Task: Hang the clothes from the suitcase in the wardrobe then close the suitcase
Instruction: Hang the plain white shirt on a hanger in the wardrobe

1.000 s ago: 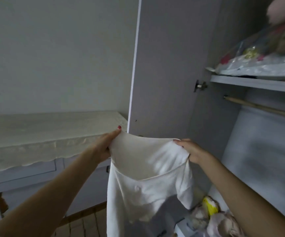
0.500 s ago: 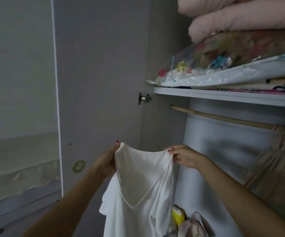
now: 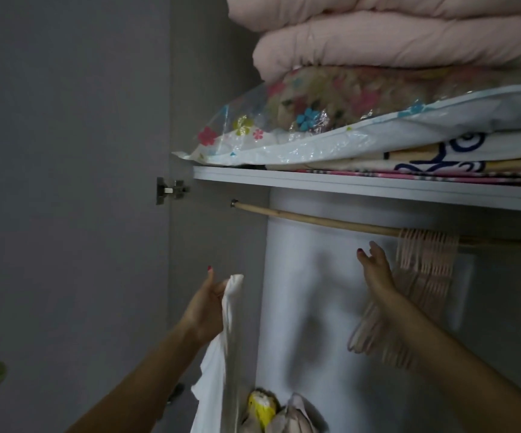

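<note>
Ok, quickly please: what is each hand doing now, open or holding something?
Left hand: grips the white garment.
Right hand: open, holding nothing, raised beside the pink hangers.

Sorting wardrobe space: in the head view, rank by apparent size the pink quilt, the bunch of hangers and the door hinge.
1. pink quilt
2. bunch of hangers, partly hidden by the right arm
3. door hinge

Only 1 view is given, taken from the head and tilted upward into the open wardrobe. The shelf [image 3: 362, 184] and wooden rail [image 3: 331, 221] are seen from below at close range, with the open door [image 3: 65, 182] at the left.
</note>
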